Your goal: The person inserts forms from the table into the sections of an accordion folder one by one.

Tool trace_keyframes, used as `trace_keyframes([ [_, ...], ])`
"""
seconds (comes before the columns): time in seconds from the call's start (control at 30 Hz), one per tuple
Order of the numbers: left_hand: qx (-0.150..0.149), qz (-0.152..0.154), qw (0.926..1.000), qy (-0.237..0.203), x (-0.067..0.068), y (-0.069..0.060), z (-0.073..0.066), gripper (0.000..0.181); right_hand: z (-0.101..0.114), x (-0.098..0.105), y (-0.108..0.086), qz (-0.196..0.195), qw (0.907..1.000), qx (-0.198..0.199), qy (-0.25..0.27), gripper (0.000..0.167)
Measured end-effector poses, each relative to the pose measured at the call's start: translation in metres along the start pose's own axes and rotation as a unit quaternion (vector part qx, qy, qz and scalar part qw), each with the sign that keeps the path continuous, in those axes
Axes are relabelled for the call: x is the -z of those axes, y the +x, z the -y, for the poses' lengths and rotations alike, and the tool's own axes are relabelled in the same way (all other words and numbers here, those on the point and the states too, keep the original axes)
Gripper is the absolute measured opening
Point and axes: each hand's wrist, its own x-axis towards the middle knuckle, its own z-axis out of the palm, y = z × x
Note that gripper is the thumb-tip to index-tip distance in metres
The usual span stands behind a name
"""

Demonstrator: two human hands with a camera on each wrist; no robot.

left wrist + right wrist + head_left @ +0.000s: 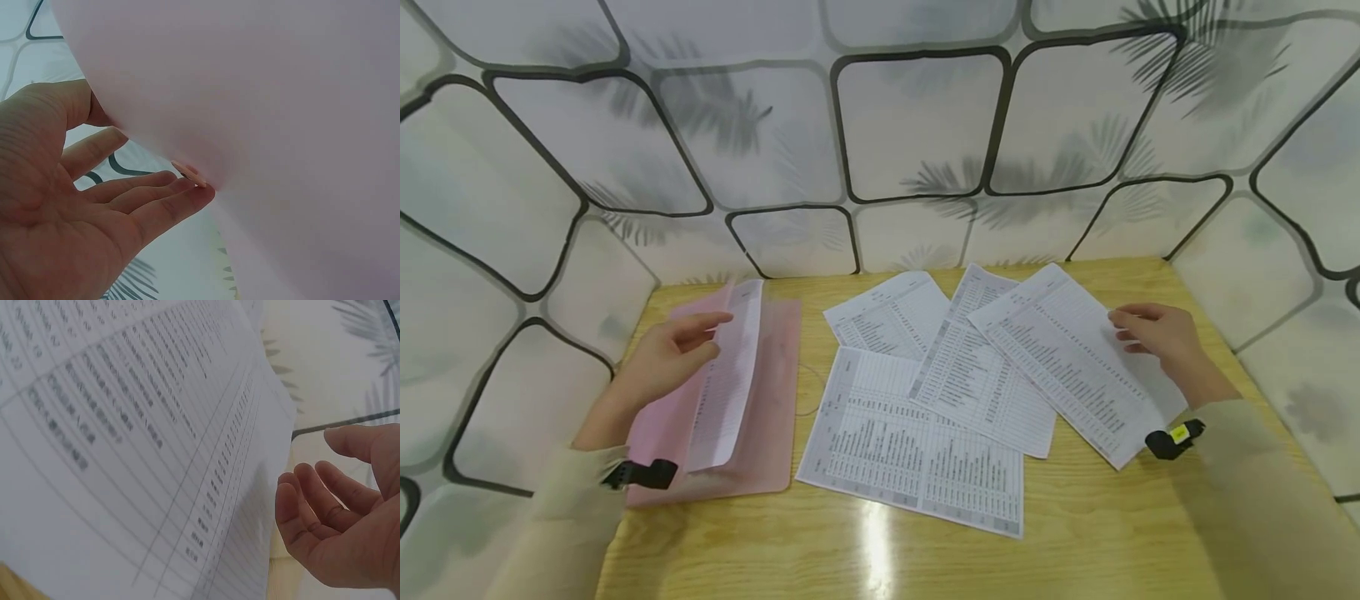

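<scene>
Pink folder (pixel 784 375) at the tabletop (pixel 1075 533)'s left edge seemingly holds one sheet (pixel 730 392), other pages (pixel 910 442) still loose; right grip (pixel 1159 332) apart, left grip (pixel 662 357) unclear.

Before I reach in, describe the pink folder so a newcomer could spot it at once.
Start with the wooden table against the patterned wall. At its left end, by the person's left hand, is the folder. Its pink colour sets it apart from the white printed sheets spread to its right.

Cream sleeves (pixel 1262 492), black wrist units (pixel 658 473), and a yellow patch (pixel 1180 433), possibly a label.
</scene>
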Motion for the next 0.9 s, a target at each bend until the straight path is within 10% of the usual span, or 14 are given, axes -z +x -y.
trace_keyframes([
  [0.5,0.008,0.0,1.0,0.004,0.001,-0.001,-0.001,0.044,-0.043,0.046,-0.004,-0.027,0.9949,-0.084,0.049,0.007],
  [0.9,-0.002,0.0,1.0,-0.006,-0.002,0.001,0.002,0.043,-0.036,0.044,-0.01,-0.043,0.9924,-0.098,-0.06,0.068],
])
